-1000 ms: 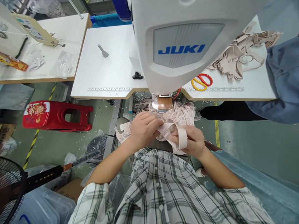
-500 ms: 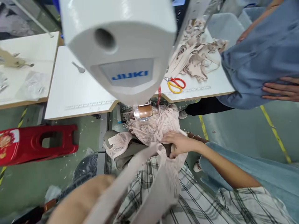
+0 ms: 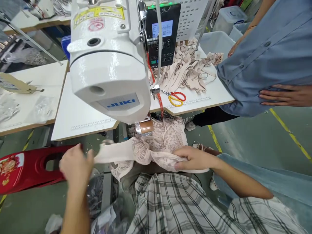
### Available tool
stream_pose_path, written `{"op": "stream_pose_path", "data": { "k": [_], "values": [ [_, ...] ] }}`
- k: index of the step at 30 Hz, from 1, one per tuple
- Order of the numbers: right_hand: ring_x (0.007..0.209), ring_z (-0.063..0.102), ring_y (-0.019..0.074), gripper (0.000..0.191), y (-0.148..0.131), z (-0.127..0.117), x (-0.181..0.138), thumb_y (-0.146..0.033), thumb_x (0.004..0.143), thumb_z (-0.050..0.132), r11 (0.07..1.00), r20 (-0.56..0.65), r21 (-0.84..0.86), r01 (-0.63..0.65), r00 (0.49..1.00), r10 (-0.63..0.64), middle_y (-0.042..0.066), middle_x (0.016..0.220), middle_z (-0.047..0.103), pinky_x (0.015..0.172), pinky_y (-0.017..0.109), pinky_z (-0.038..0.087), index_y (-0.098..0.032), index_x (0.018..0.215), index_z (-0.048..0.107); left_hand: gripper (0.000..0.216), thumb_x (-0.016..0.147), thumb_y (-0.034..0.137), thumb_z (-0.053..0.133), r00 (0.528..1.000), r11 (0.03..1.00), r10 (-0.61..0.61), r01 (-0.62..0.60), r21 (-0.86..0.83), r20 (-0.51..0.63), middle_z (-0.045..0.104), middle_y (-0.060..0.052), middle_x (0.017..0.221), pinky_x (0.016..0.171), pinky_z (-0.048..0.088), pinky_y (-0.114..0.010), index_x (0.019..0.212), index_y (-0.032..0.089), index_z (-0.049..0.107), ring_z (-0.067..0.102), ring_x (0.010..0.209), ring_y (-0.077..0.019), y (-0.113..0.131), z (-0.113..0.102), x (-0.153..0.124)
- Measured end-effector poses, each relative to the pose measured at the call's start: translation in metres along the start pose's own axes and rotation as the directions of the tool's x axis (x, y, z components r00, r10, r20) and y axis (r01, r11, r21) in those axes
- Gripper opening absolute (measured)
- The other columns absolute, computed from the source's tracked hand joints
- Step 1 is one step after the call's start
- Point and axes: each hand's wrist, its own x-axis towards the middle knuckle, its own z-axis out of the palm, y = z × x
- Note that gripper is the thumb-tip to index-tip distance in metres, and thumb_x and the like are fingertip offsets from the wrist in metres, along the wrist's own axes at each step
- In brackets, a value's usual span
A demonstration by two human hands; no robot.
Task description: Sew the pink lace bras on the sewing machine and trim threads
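A pale pink lace bra (image 3: 142, 151) stretches sideways across my lap, below the sewing machine head (image 3: 114, 94). Blurred by motion, my left hand (image 3: 76, 162) has the end of its plain band (image 3: 114, 152), pulled out nearly straight to the left. At the other side my right hand (image 3: 192, 157) pinches the lace edge of the same bra, with thumb and fingers closed on it. More pink lace bras (image 3: 168, 133) are heaped just behind, under the machine's needle area (image 3: 145, 126), and partly hidden by the one I hold.
Red-and-yellow scissors (image 3: 176, 98) lie on the white table (image 3: 209, 94), near a pile of beige straps (image 3: 185, 71). A control panel (image 3: 162, 35) stands behind the machine. A red stool (image 3: 31, 169) is at left. At right, a person in a blue shirt (image 3: 268, 65) stands close.
My left hand has swung forward and left, drawing the bra's band from near my body to a straight stretch. My right hand keeps its hold. The view has tilted up, showing more machine.
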Motion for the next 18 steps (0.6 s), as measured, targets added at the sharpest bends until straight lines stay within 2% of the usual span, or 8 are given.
{"op": "stream_pose_path", "data": {
  "k": [2, 3, 5, 8, 9, 12, 15, 18],
  "values": [
    [0.071, 0.052, 0.0116, 0.021, -0.006, 0.004, 0.023, -0.037, 0.087, 0.062, 0.999, -0.009, 0.022, 0.036, 0.999, -0.036, -0.003, 0.073, 0.056, 0.065, 0.024, 0.038, -0.017, 0.079, 0.062, 0.029, 0.09, 0.045, 0.059, 1.0, 0.998, -0.028, 0.028, -0.047, -0.003, 0.072, -0.006, 0.1, 0.091, 0.053, -0.051, 0.115, 0.029, 0.063, 0.067, 0.105, -0.0315, 0.021, 0.037, -0.002],
    [0.07, 0.052, 0.0119, 0.021, -0.008, 0.004, 0.034, -0.037, 0.086, 0.062, 0.999, -0.004, 0.023, 0.049, 0.999, -0.049, -0.002, 0.073, 0.058, 0.064, 0.025, 0.039, -0.017, 0.079, 0.064, 0.038, 0.09, 0.047, 0.059, 0.983, 0.981, -0.009, 0.044, -0.192, 0.181, 0.071, -0.009, 0.11, 0.095, 0.051, -0.048, 0.122, 0.028, 0.06, 0.064, 0.113, -0.0313, 0.034, 0.054, -0.006],
    [0.066, 0.054, 0.0127, 0.022, -0.008, -0.005, 0.052, -0.04, 0.083, 0.066, 0.999, 0.022, 0.016, 0.036, 0.999, -0.036, -0.001, 0.071, 0.061, 0.062, 0.026, 0.042, -0.018, 0.079, 0.069, 0.05, 0.084, 0.052, 0.066, 0.829, 0.884, 0.114, 0.167, -0.437, 0.547, 0.071, -0.012, 0.11, 0.093, 0.053, -0.042, 0.123, 0.02, 0.059, 0.065, 0.107, -0.0299, 0.058, 0.084, -0.013],
    [0.062, 0.059, 0.015, 0.024, 0.0, -0.054, 0.076, -0.043, 0.08, 0.071, 0.996, -0.15, -0.028, -0.086, 0.985, 0.081, 0.001, 0.068, 0.065, 0.063, 0.03, 0.048, -0.019, 0.08, 0.073, 0.045, 0.088, 0.06, 0.057, 0.661, 0.769, 0.027, 0.465, -0.438, 0.75, 0.064, -0.004, 0.072, 0.066, 0.049, -0.03, 0.079, 0.016, 0.062, 0.059, 0.068, -0.0189, 0.074, 0.112, -0.015],
    [0.063, 0.06, 0.0161, 0.025, 0.003, -0.079, 0.085, -0.043, 0.084, 0.067, 0.986, -0.347, -0.036, -0.164, 0.927, 0.141, 0.002, 0.068, 0.065, 0.066, 0.032, 0.049, -0.019, 0.08, 0.071, 0.051, 0.088, 0.064, 0.055, 0.618, 0.726, 0.02, 0.531, -0.436, 0.786, 0.058, -0.002, 0.065, 0.062, 0.045, -0.028, 0.069, 0.017, 0.057, 0.053, 0.062, -0.0162, 0.075, 0.117, -0.014],
    [0.091, 0.061, 0.0214, 0.023, 0.013, -0.162, 0.12, -0.041, 0.09, 0.059, 0.956, -0.804, 0.016, -0.294, 0.564, 0.188, 0.006, 0.085, 0.067, 0.088, 0.037, 0.047, -0.019, 0.089, 0.065, 0.061, 0.082, 0.076, 0.054, 0.555, 0.587, 0.054, 0.655, -0.476, 0.83, 0.054, -0.001, 0.064, 0.064, 0.043, -0.028, 0.067, 0.017, 0.055, 0.049, 0.062, -0.0152, 0.076, 0.125, -0.009],
    [0.108, 0.058, 0.0273, 0.019, 0.02, -0.225, 0.156, -0.037, 0.089, 0.06, 0.941, -0.939, 0.125, -0.314, 0.268, 0.214, 0.012, 0.102, 0.066, 0.098, 0.042, 0.042, -0.017, 0.09, 0.058, 0.066, 0.083, 0.081, 0.046, 0.594, 0.52, -0.05, 0.702, -0.487, 0.803, 0.059, -0.004, 0.073, 0.075, 0.046, -0.031, 0.079, 0.017, 0.062, 0.053, 0.073, -0.0191, 0.082, 0.124, -0.009],
    [0.107, 0.059, 0.0285, 0.012, 0.027, -0.251, 0.182, -0.028, 0.087, 0.06, 0.947, -0.963, 0.205, -0.247, 0.123, 0.241, 0.013, 0.103, 0.066, 0.097, 0.043, 0.042, -0.017, 0.088, 0.056, 0.063, 0.087, 0.078, 0.043, 0.64, 0.546, -0.127, 0.683, -0.486, 0.757, 0.061, -0.005, 0.08, 0.082, 0.047, -0.033, 0.084, 0.018, 0.062, 0.054, 0.08, -0.0206, 0.085, 0.121, -0.014]
  ]
}}
